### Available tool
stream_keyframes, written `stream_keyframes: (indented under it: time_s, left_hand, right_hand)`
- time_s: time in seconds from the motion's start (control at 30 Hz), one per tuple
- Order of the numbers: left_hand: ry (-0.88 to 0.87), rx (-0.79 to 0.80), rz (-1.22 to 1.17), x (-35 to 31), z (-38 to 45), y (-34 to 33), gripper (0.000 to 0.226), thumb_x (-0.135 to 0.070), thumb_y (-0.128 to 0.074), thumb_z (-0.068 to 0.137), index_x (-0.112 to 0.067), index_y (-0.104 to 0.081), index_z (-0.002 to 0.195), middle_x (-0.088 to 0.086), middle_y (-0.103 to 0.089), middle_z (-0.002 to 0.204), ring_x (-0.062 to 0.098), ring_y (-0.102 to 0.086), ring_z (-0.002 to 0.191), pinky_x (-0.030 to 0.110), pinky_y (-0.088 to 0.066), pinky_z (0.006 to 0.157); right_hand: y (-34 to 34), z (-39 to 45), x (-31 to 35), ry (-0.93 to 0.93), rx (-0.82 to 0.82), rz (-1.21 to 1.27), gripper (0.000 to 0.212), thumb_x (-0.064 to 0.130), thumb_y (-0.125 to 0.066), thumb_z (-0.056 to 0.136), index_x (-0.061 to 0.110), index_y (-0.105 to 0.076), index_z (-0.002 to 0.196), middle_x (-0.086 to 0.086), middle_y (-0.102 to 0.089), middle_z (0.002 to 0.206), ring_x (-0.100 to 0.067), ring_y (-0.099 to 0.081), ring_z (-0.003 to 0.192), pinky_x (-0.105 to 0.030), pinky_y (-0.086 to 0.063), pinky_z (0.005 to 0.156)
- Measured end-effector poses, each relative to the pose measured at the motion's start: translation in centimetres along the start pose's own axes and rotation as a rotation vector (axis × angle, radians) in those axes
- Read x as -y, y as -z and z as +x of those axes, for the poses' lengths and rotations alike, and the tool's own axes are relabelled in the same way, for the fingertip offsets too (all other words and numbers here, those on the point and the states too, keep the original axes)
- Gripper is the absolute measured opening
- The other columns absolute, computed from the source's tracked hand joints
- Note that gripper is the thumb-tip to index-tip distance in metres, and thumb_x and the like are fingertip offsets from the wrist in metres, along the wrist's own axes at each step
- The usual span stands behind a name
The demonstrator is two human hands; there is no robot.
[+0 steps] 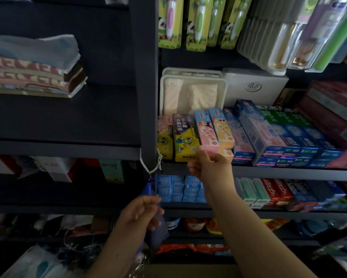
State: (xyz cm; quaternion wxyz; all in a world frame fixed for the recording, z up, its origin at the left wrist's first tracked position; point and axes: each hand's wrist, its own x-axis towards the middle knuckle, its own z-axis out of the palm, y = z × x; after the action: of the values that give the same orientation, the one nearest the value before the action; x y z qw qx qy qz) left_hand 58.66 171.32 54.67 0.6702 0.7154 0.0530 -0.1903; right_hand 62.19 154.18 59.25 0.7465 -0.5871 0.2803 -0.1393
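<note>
Right grip [210, 167]: frame centre, fingers curled; grasp cannot be told.
Pink box [206, 137]: on shelf [289, 173], directly above, touching thumb.
Left grip [142, 215]: lower centre, clutching dark cloth [158, 235].

Rack: dark shelf rack [146, 87], across the frame.
Upper left board [64, 117]: one stack of folded towels [34, 69].
Centre right board [289, 173]: toothpaste boxes [279, 137] in a row, a pink box [205, 133] among them, a white tray [192, 78] behind.
Lower right board [289, 212]: small blue boxes [176, 190], red boxes [275, 189].

Raised right hand [209, 167], fingers curled, left hand [142, 214] lower, loosely curled
</note>
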Motion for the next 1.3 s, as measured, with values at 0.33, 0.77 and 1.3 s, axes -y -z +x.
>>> stream_keyframes:
  time_s: [0.33, 0.77, 1.3]
  left_hand:
    - [0.017, -0.008, -0.004, 0.8, 0.2, 0.9, 0.021, -0.001, -0.046, 0.097, -0.007, -0.066, 0.093, 0.008, -0.069, 0.075, 0.022, -0.057, 0.067, 0.029, -0.045, 0.061]
    - [0.070, 0.053, 0.061, 2.1, 1.0, -0.1, 0.017, -0.006, -0.048, 0.097, -0.009, -0.065, 0.093, 0.011, -0.068, 0.082, 0.021, -0.057, 0.070, 0.029, -0.046, 0.065]
    - [0.059, 0.601, 0.452, 10.8, -1.6, -25.1, 0.014, -0.006, -0.049, 0.096, -0.008, -0.060, 0.089, 0.005, -0.063, 0.075, 0.004, -0.057, 0.055, 0.013, -0.046, 0.053]
  right_hand:
    - [-1.3, -0.1, 0.3, -0.058, -0.026, 0.221, 0.015, 0.014, -0.059, 0.095, 0.001, -0.056, 0.089, -0.005, -0.068, 0.058, -0.010, -0.069, 0.056, -0.017, -0.053, 0.051]
    - [3.5, -1.7, -2.3, 0.037, -0.040, -0.065, 0.013, 0.020, -0.054, 0.096, 0.010, -0.061, 0.091, 0.000, -0.070, 0.076, -0.007, -0.064, 0.059, -0.020, -0.050, 0.054]
    - [38.0, -11.1, -13.4, -0.162, -0.527, -0.339, 0.013, 0.023, -0.061, 0.092, 0.028, -0.061, 0.104, 0.002, -0.066, 0.094, -0.013, -0.064, 0.085, -0.021, -0.047, 0.066]
